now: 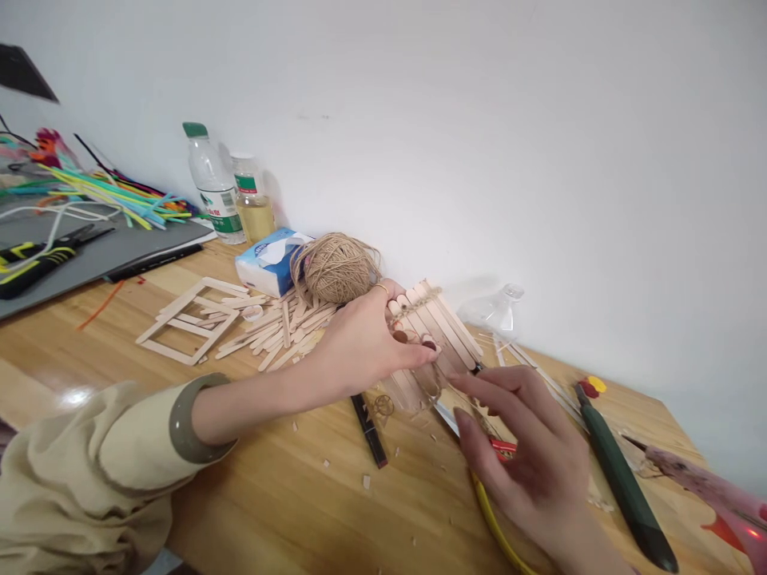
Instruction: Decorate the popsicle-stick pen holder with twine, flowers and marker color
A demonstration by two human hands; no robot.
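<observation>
My left hand (365,335) grips a small panel of joined wooden craft sticks (447,323) by its left side, thumb across the front. Twine runs over the panel's upper end, and small dark red and brown round pieces sit beside my thumb. Just right of the panel's lower part is my right hand (527,447), its thumb and fingers apart with nothing seen between them. Below the panel, scissors with red and yellow parts (497,519) are partly hidden by my right hand. A dark marker (368,431) lies under the panel.
Loose craft sticks (288,327), stick frames (156,319) and a twine ball (339,267) are behind my left arm. Bottles (219,192) and a tissue pack (264,267) stand near the wall. At right lie a dark green tool (626,479) and a pink glue gun (707,487).
</observation>
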